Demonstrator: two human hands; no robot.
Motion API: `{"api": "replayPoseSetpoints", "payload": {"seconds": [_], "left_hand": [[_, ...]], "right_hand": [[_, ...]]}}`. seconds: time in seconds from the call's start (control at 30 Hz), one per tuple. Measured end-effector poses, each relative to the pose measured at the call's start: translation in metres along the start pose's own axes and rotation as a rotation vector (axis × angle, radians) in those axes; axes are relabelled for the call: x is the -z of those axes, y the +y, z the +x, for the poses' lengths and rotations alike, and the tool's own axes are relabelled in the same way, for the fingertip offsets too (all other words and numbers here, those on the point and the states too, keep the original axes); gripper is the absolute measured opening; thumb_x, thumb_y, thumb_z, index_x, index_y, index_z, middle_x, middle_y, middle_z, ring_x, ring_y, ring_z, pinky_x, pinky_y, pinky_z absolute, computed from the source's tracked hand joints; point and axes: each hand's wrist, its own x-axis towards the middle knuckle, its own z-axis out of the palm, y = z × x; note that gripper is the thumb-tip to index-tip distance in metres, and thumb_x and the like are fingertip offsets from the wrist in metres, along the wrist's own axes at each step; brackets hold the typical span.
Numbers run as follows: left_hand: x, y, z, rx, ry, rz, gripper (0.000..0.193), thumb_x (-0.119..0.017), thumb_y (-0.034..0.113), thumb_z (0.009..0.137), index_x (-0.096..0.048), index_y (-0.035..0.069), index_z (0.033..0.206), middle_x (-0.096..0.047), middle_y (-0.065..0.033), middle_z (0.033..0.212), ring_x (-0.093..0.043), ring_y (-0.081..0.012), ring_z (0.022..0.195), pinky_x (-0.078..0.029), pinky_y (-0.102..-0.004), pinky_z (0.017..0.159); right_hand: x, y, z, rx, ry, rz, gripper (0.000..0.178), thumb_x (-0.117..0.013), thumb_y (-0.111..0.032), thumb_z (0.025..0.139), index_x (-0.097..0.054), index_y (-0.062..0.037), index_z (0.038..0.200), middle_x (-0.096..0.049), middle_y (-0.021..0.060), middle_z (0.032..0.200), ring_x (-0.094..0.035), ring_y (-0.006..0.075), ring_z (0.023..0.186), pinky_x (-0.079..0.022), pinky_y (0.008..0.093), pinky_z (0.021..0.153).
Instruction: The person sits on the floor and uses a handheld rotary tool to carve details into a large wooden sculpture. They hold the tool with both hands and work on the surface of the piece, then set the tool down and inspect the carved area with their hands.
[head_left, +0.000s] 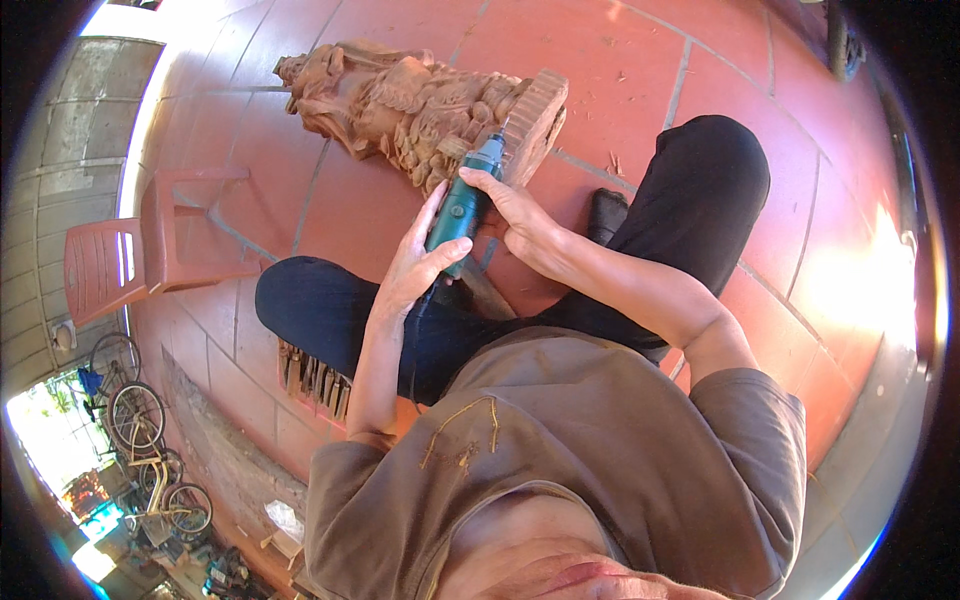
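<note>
A carved wooden statue [400, 95] lies on its side on the red tiled floor in front of me, its flat base toward the right. Both my hands are closed around a green die grinder [457, 215], whose metal nose points up at the carving near the base. My left hand [408, 262] wraps the rear of the body from the left, thumb across it. My right hand [507, 207] grips it nearer the nose from the right. Whether the bit touches the wood I cannot tell. A dark cord [416, 320] runs from the grinder's rear down toward my lap.
Beside my left thigh stands a row of chisels [315, 380]. A reddish plastic chair [160, 245] is at the left, with bicycles [140, 420] beyond it. Wood shavings [615, 165] are scattered right of the statue. My bent knees flank the work. A wheel [848, 50] shows at the far right.
</note>
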Motion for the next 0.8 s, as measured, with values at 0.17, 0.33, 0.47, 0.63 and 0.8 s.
{"api": "replayPoseSetpoints", "payload": {"seconds": [0.17,0.33,0.47,0.63,0.8], "left_hand": [[-0.008,0.006,-0.001,0.127,-0.047,-0.057,0.093,-0.074,0.033,0.082,-0.024,0.005,0.154,-0.056,-0.0127,0.12,-0.057,-0.0126,0.08,-0.046,-0.024,0.054],[-0.011,0.0,0.003,0.045,-0.036,-0.028,0.092,-0.073,0.034,0.082,-0.026,0.003,0.154,-0.056,-0.0122,0.123,-0.058,-0.0139,0.092,-0.049,-0.0239,0.063],[-0.009,0.002,0.004,0.049,-0.049,-0.019,0.09,-0.073,0.034,0.082,-0.027,0.003,0.153,-0.055,-0.0126,0.127,-0.058,-0.0148,0.099,-0.049,-0.0238,0.069],[-0.007,0.004,0.004,0.113,-0.076,-0.023,0.089,-0.072,0.032,0.083,-0.027,0.003,0.153,-0.055,-0.0122,0.126,-0.057,-0.0144,0.098,-0.049,-0.024,0.071],[-0.008,0.004,0.005,0.085,-0.071,-0.01,0.088,-0.072,0.031,0.083,-0.027,0.004,0.154,-0.054,-0.0122,0.127,-0.056,-0.0151,0.102,-0.047,-0.026,0.083]], "right_hand": [[0.009,0.001,-0.001,-0.014,0.009,-0.01,0.051,-0.08,-0.034,0.079,-0.058,-0.0027,0.113,-0.065,0.0086,0.095,-0.064,0.0222,0.083,-0.055,0.0385,0.076],[0.012,-0.002,-0.003,-0.036,0.006,-0.01,0.05,-0.08,-0.034,0.08,-0.059,-0.0029,0.113,-0.064,0.0087,0.096,-0.063,0.0222,0.084,-0.054,0.0377,0.076],[0.011,-0.005,-0.006,-0.023,0.005,0.001,0.049,-0.079,-0.033,0.081,-0.058,-0.0027,0.113,-0.063,0.0084,0.096,-0.062,0.0221,0.086,-0.053,0.0376,0.077],[0.011,-0.004,-0.009,-0.018,0.024,-0.008,0.049,-0.078,-0.035,0.081,-0.059,-0.0039,0.114,-0.065,0.0074,0.098,-0.063,0.0211,0.088,-0.053,0.0378,0.081],[0.014,-0.001,-0.004,-0.005,0.028,-0.028,0.047,-0.077,-0.039,0.082,-0.062,-0.0065,0.112,-0.068,0.0054,0.099,-0.066,0.0192,0.087,-0.053,0.0376,0.085]]}}
